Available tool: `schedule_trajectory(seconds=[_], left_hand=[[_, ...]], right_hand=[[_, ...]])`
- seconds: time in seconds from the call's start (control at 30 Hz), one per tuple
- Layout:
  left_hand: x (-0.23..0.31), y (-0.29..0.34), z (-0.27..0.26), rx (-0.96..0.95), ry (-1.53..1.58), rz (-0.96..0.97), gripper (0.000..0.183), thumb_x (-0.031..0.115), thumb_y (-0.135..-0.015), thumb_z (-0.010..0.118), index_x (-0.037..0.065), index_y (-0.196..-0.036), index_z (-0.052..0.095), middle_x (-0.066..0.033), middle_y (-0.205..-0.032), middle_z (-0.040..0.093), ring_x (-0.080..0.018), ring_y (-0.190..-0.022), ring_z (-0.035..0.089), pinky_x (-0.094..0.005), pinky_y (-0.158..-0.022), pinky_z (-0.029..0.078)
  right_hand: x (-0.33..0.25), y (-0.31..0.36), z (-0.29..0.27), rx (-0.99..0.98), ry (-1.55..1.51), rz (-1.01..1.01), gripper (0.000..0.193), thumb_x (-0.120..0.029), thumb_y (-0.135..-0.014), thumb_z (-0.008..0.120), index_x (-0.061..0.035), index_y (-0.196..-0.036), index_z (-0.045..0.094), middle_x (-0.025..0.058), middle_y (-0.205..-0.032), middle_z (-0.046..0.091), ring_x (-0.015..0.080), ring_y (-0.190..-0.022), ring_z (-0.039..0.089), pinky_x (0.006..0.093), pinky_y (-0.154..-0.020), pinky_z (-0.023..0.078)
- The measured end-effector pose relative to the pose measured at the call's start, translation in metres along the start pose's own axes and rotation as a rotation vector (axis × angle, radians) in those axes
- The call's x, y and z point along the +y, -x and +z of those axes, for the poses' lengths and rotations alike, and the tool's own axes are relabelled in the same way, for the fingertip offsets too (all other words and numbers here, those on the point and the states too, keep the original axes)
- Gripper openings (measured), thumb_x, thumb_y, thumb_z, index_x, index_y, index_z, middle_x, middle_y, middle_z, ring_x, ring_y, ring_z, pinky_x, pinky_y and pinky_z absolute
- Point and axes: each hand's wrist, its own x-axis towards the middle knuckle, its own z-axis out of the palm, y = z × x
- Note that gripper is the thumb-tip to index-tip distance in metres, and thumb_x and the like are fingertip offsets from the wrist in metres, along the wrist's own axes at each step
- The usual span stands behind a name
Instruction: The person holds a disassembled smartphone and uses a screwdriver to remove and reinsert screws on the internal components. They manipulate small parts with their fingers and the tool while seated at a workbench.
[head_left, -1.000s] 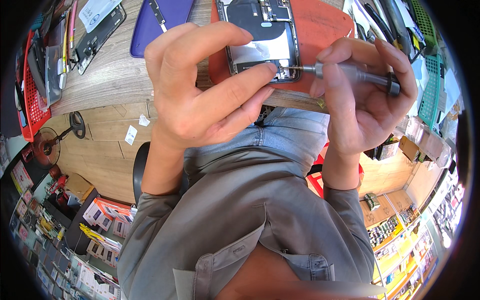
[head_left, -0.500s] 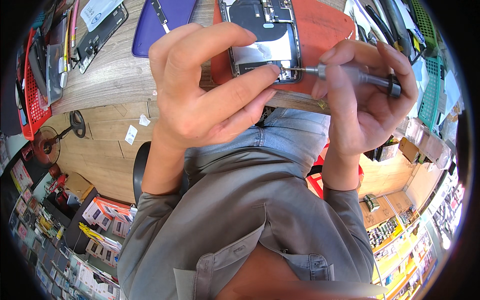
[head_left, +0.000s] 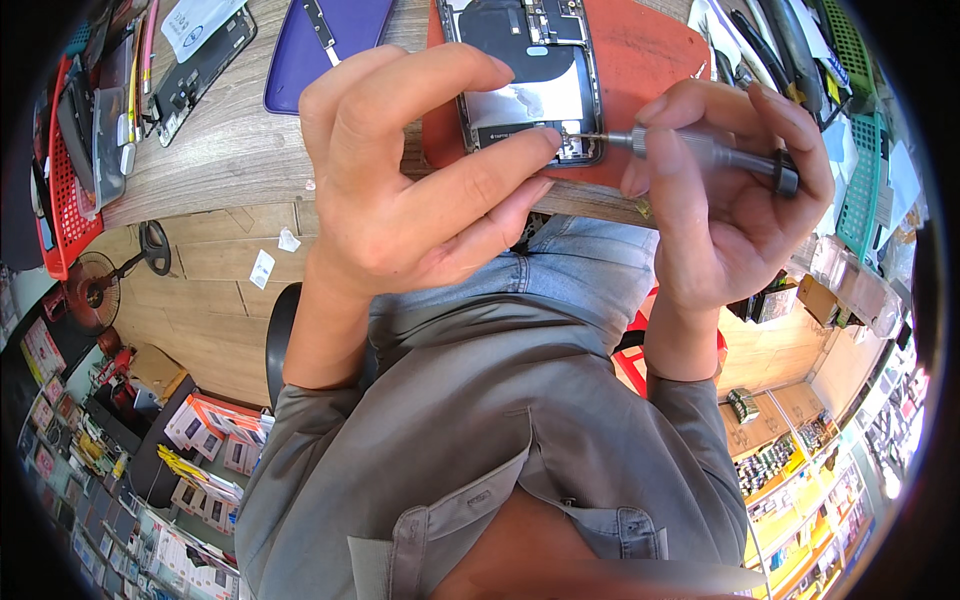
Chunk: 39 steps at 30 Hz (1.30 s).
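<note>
An opened smartphone (head_left: pixel 525 100), its inner parts bare, lies on a red-orange mat (head_left: pixel 640 65). My left hand (head_left: pixel 400 180) is closed at the phone's near end; its index fingertip presses there and the thumb is just below the edge. Its other fingers curl above the phone's left side. In my right hand (head_left: pixel 740 190) is a slim screwdriver (head_left: pixel 705 152) with a grey barrel and dark end cap, held nearly level between thumb and fingers. The shaft points left, its tip at the phone's near right corner beside my left index fingertip. What the tip touches is too small to tell.
A purple tray (head_left: pixel 290 60) with a thin metal-tipped tool (head_left: pixel 320 30) lies left of the phone. Further left are another phone part (head_left: pixel 205 75) and a red basket (head_left: pixel 72 215). Tools and a green basket (head_left: pixel 862 185) crowd the right side.
My right hand and the screwdriver have shifted very slightly, with the fingers turned a little on the barrel. The left hand and the phone keep their places.
</note>
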Motion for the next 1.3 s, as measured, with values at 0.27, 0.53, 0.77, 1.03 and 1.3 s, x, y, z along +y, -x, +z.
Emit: schedule_trajectory(seconds=[0.27, 0.53, 0.77, 1.03, 1.3], left_hand=[[0.0003, -0.0003, 0.0015, 0.012, 0.006, -0.010, 0.036, 0.023, -0.065, 0.088, 0.019, -0.101, 0.087, -0.0107, -0.124, 0.065, -0.0263, -0.110, 0.057, -0.0363, -0.092, 0.046], [0.0010, -0.0001, 0.0008, -0.004, -0.028, 0.001, 0.036, 0.027, -0.068, 0.087, 0.020, -0.103, 0.087, -0.0111, -0.124, 0.065, -0.0264, -0.110, 0.058, -0.0370, -0.092, 0.045], [0.0002, 0.0000, 0.0021, 0.011, -0.040, 0.016, 0.036, 0.026, -0.067, 0.087, 0.019, -0.103, 0.087, -0.0117, -0.124, 0.065, -0.0263, -0.110, 0.058, -0.0368, -0.092, 0.045], [-0.0006, 0.0008, 0.0020, 0.009, -0.025, 0.009, 0.037, 0.025, -0.066, 0.088, 0.018, -0.102, 0.087, -0.0117, -0.126, 0.063, -0.0266, -0.109, 0.056, -0.0359, -0.089, 0.047], [-0.0052, 0.0007, 0.0033, 0.043, -0.010, 0.039, 0.038, 0.024, -0.065, 0.088, 0.017, -0.103, 0.086, -0.0119, -0.125, 0.062, -0.0267, -0.108, 0.055, -0.0348, -0.081, 0.048]], right_hand=[[-0.0008, 0.0003, 0.0006, 0.005, 0.035, -0.002, 0.065, 0.018, -0.091, 0.065, -0.0017, -0.147, 0.039, 0.0256, -0.105, 0.069, 0.0162, -0.070, 0.066, 0.0250, -0.062, 0.056], [-0.0008, 0.0002, 0.0004, 0.010, 0.029, 0.001, 0.065, 0.018, -0.091, 0.067, -0.0018, -0.147, 0.040, 0.0250, -0.105, 0.070, 0.0160, -0.070, 0.066, 0.0247, -0.064, 0.056], [-0.0018, 0.0008, 0.0017, 0.022, 0.018, 0.021, 0.066, 0.018, -0.091, 0.067, -0.0020, -0.147, 0.040, 0.0254, -0.105, 0.070, 0.0162, -0.070, 0.066, 0.0250, -0.063, 0.056], [-0.0006, -0.0004, 0.0019, -0.001, 0.024, 0.002, 0.066, 0.018, -0.091, 0.068, -0.0021, -0.147, 0.039, 0.0260, -0.105, 0.070, 0.0162, -0.069, 0.067, 0.0252, -0.063, 0.056], [-0.0011, -0.0010, 0.0036, 0.014, 0.018, 0.002, 0.066, 0.018, -0.091, 0.068, -0.0014, -0.148, 0.040, 0.0257, -0.105, 0.070, 0.0164, -0.069, 0.067, 0.0250, -0.063, 0.056]])
